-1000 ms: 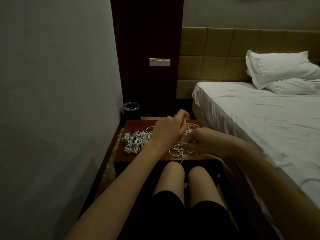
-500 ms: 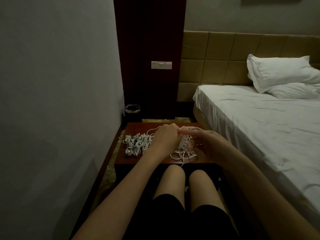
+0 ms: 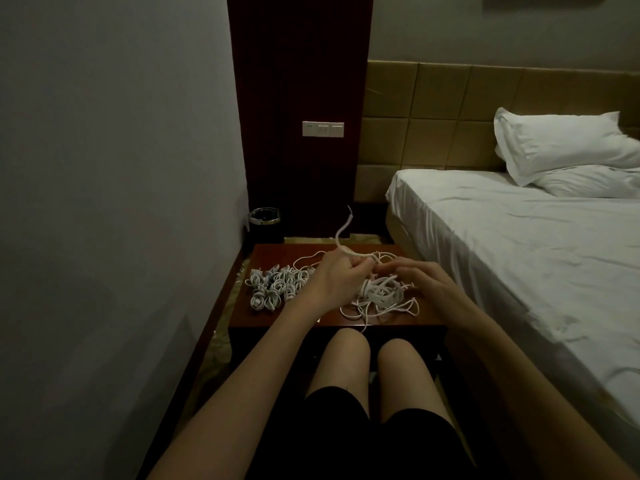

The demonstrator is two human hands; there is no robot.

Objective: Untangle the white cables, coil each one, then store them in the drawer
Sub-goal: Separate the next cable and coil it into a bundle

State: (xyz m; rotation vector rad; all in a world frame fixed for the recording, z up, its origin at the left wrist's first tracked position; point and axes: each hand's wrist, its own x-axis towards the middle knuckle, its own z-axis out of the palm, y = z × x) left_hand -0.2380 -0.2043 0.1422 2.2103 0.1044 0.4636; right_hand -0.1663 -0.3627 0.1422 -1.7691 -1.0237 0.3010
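Since a second ago the left hand has pulled one white cable free; its fingers pinch it, the loose end standing above. The right hand, fingers half curled, works in the tangle below it on the tabletop, so coiling can start; finished coils lie left of the left hand.

"What's the stand they're working on?"

"A small reddish-brown bedside table, tucked between the grey wall and the bed. Its polished top shows bare along the far edge and the front left corner."

"And what's lying on it?"

"Two lots of white cable. On the left, a cluster of coiled cables, small tight rings packed touching one another. On the right, a loose tangle of cables spread flat, with one strand trailing over the near edge. The two heaps sit near each other."
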